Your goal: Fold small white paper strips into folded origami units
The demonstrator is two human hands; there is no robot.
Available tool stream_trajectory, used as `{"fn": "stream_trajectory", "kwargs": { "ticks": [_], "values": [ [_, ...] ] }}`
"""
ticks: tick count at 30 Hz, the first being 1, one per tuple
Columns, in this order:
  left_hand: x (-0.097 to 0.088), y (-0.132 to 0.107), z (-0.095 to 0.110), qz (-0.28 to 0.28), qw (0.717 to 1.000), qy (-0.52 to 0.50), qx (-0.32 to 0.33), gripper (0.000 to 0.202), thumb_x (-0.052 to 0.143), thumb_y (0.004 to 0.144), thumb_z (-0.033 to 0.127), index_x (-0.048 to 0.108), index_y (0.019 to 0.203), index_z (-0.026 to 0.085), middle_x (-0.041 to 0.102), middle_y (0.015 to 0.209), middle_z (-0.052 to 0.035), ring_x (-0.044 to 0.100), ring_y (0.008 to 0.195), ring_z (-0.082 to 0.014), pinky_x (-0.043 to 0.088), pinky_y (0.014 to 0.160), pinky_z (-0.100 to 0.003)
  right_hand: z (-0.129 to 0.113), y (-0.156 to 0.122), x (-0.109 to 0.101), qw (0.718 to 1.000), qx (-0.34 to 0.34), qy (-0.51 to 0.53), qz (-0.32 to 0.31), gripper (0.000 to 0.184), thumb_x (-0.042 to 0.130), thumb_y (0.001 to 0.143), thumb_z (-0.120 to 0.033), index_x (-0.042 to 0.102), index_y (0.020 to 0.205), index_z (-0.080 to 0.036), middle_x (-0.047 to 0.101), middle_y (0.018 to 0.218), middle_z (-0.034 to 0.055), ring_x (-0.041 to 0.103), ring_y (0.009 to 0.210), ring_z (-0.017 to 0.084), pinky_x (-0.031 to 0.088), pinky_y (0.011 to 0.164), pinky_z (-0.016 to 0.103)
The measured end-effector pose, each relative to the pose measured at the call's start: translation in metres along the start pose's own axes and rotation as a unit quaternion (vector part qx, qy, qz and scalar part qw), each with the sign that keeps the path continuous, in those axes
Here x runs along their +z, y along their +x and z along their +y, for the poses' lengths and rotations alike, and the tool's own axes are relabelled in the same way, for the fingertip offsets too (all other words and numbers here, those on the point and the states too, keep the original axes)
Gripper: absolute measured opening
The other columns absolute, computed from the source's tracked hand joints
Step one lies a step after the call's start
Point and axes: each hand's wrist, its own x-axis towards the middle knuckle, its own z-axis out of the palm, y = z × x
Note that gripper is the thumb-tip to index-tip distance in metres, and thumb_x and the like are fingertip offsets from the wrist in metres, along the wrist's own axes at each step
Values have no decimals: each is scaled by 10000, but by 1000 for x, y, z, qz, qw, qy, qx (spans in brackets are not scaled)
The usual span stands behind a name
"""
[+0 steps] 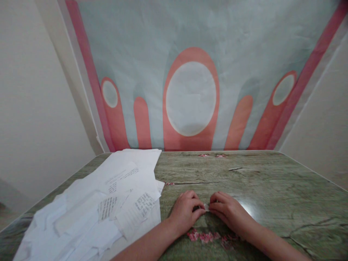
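Between my two hands, just over the table, is a small whitish piece that looks like paper (206, 207). My left hand (187, 210) pinches its left side between thumb and fingertips. From the other side my right hand (227, 210) has its fingers closed on the same piece. Most of the piece is hidden by the fingertips, so its full shape does not show. To the left of my left hand lies a heap of white paper sheets (141, 159), some with printed or written text.
The wood-patterned table (272, 188) carries printed pink flowers and dark cracks. Loose, overlapping sheets cover its left side. Behind the far edge hangs a grey-green backdrop (130, 47) with orange shapes. Pale walls (27, 90) stand at both sides.
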Motion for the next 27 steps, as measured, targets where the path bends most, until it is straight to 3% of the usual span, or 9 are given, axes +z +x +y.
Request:
{"fn": "stream_trajectory", "kwargs": {
  "ticks": [4,11,27],
  "values": [
    [3,4,-2,9,998,-25,-59,76,669,753,329,708,788,275,554,870,-2,513,905,-179,351,805,-298,6,2,2,996,29,86,6,175,498,887,-257,658,825,-224,590,884,29,543,854,174,411,759,280],
    [8,5,2,32,994,7,-106,78,659,730,336,696,749,270,551,871,-2,496,914,-193,319,815,-340,9,6,3,980,67,185,15,175,522,862,-274,622,741,-197,575,870,32,545,853,172,424,759,280],
    [10,6,7,58,991,46,-115,157,639,743,380,633,699,229,568,849,2,499,902,-206,321,805,-367,12,12,14,976,105,183,46,117,537,769,-171,580,660,-177,559,809,31,546,801,172,424,735,295]
  ]
}}
